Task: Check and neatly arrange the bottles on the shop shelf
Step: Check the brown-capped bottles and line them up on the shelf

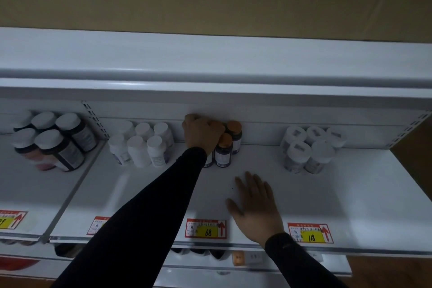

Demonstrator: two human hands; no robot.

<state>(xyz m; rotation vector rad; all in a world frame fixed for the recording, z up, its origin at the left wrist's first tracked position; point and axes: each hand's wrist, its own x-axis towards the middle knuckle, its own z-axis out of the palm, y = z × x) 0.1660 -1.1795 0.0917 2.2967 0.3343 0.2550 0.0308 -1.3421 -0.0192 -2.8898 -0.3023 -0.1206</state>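
Observation:
On the white shelf [257,170] stand groups of bottles. My left hand [202,132] reaches to the back and curls its fingers over the top of a dark bottle [208,160] in the orange-capped group, which it mostly hides. Beside it stand two dark orange-capped bottles [224,151]. My right hand [254,208] hovers flat with spread fingers over the bare shelf in front, holding nothing. White bottles [140,145] stand left of the group, wrapped white-capped bottles [308,149] to the right.
Large dark bottles with white caps [51,140] fill the neighbouring bay at the left. Price tags [205,229] line the shelf's front edge. An upper shelf board [210,72] overhangs the bottles. A lower shelf with more goods shows beneath.

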